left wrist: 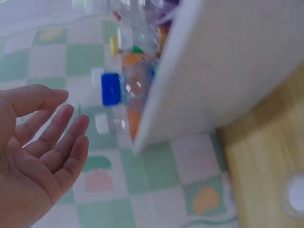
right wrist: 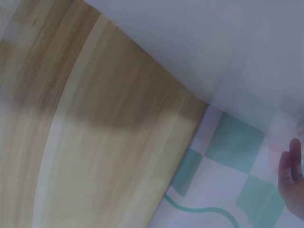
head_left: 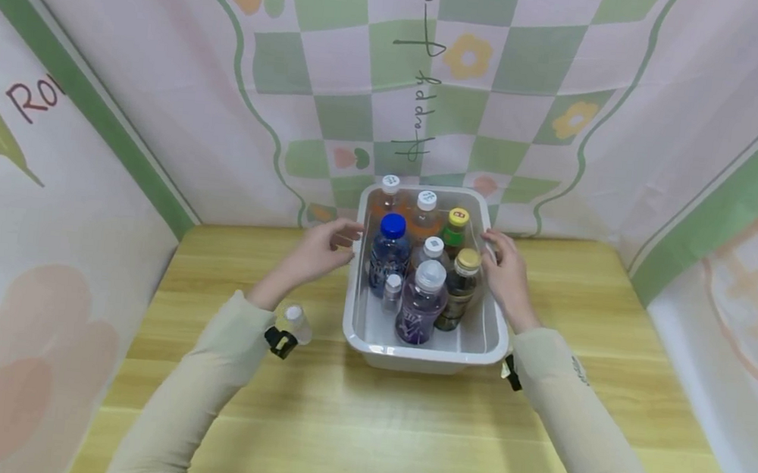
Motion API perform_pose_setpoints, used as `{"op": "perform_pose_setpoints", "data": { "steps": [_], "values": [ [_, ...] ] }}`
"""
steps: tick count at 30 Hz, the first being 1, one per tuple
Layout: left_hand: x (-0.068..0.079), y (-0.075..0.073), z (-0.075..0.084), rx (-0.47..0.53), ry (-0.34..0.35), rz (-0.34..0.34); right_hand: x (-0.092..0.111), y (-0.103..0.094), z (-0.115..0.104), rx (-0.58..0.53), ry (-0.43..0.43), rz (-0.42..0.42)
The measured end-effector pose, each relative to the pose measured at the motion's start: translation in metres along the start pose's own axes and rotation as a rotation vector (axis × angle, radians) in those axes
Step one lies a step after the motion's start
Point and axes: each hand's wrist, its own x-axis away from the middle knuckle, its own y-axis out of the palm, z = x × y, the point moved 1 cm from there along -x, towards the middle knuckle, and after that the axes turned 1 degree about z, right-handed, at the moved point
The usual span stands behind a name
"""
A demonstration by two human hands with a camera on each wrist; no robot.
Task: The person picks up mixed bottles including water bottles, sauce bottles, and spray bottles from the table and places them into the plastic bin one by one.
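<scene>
A white plastic basin [head_left: 355,338] stands on the table with several bottles upright in it. Among them are a blue-capped bottle [head_left: 390,257], a purple bottle [head_left: 420,309], a dark bottle with a gold cap [head_left: 459,294] and a small white-capped bottle [head_left: 392,292]. My left hand [head_left: 324,248] is beside the basin's left rim, fingers loosely bent; in the left wrist view this hand [left wrist: 45,147] holds nothing and is apart from the basin. At the right rim is my right hand [head_left: 507,273], its fingertips close to the edge; whether they touch is unclear. Fairly straight fingers [right wrist: 295,164] show in the right wrist view.
A small white-capped bottle [head_left: 297,323] stands on the wooden table [head_left: 360,433] left of the basin, close to the left wrist. Behind the basin hangs a green-and-white checked cloth [head_left: 402,64]. Patterned sheets flank the table on both sides.
</scene>
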Motion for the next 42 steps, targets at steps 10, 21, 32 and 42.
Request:
{"op": "perform_pose_setpoints", "data": {
  "steps": [10,21,32,42],
  "values": [
    [0.026,-0.009,-0.042,-0.012,-0.051,-0.037,0.001,0.0,-0.001,-0.007,0.007,-0.01],
    [0.042,-0.009,-0.075,0.035,-0.099,-0.071,0.002,0.002,0.001,-0.01,-0.019,0.011],
    [0.062,-0.008,-0.104,0.076,-0.191,-0.158,0.0,0.001,0.002,-0.014,-0.008,0.006],
    [0.073,0.007,-0.12,0.066,-0.211,-0.182,-0.001,0.002,0.003,-0.013,-0.011,0.009]
  ]
}}
